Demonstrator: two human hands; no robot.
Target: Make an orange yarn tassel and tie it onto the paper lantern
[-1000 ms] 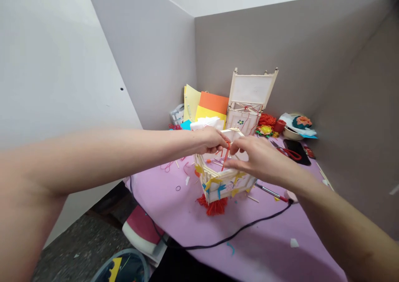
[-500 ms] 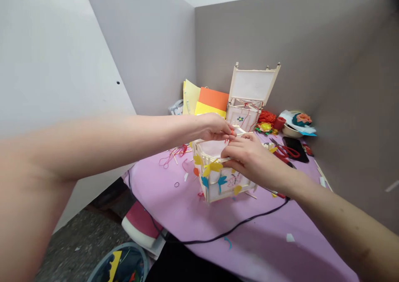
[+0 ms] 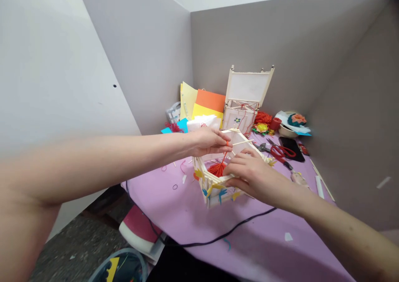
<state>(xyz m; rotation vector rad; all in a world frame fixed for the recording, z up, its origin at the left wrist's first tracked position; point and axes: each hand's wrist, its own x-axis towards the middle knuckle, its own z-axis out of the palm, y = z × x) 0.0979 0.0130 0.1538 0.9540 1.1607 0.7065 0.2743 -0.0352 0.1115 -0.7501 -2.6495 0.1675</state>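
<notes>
A paper-and-stick lantern (image 3: pixel 229 195) with yellow, blue and orange paper cut-outs stands on the table, its top open. My left hand (image 3: pixel 209 141) is over it, fingers pinched on the cord of a red tassel (image 3: pixel 216 169). The tassel's strands hang down inside the lantern. A thin wooden stick (image 3: pixel 243 142) points right from beside the left fingertips; whether they hold it too, I cannot tell. My right hand (image 3: pixel 249 172) is closed over the lantern's near right rim, its fingertips partly hidden inside.
Behind stands another stick box with a raised lid (image 3: pixel 249 87), beside coloured paper sheets (image 3: pixel 210 99). Red-handled scissors (image 3: pixel 282 152), pliers (image 3: pixel 263 147) and a phone (image 3: pixel 292 149) lie at right. A black cable (image 3: pixel 224 234) crosses the front; a bin (image 3: pixel 126 263) stands below.
My left hand has shifted slightly down and left. The tassel's red strands now show inside the lantern, and the stick by the fingers has come into view. The camera view has moved slightly.
</notes>
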